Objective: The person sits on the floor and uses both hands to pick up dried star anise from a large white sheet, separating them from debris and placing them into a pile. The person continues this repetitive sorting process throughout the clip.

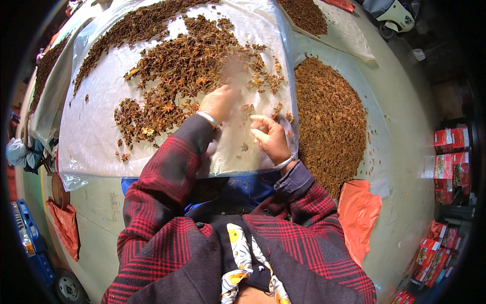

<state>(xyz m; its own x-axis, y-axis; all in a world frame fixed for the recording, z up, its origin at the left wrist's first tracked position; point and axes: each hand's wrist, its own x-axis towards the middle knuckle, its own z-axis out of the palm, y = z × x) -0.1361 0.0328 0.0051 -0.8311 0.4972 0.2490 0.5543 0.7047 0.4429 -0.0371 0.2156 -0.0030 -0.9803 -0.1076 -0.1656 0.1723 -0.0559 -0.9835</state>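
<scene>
Dried star anise (186, 64) lies in a loose heap on a table covered with a white plastic sheet (95, 140). Over the heap's near right edge is my left hand (219, 103), its fingertips blurred and turned away, so its grip is hidden. My right hand (271, 136) hovers over the sheet nearer the right edge, fingers curled and thumb close to the forefinger; whether anything is pinched there is unclear. A single star anise (245, 146) sits below and left of it. Small groups of pods (276, 111) are scattered just above and to its right.
A darker band of star anise (129, 30) curves along the table's far side. On the floor at right spreads a large brown pile (330, 121), with an orange sack (358, 216) by it. Red boxes (452, 163) are stacked far right; a blue vehicle (34, 243) stands lower left.
</scene>
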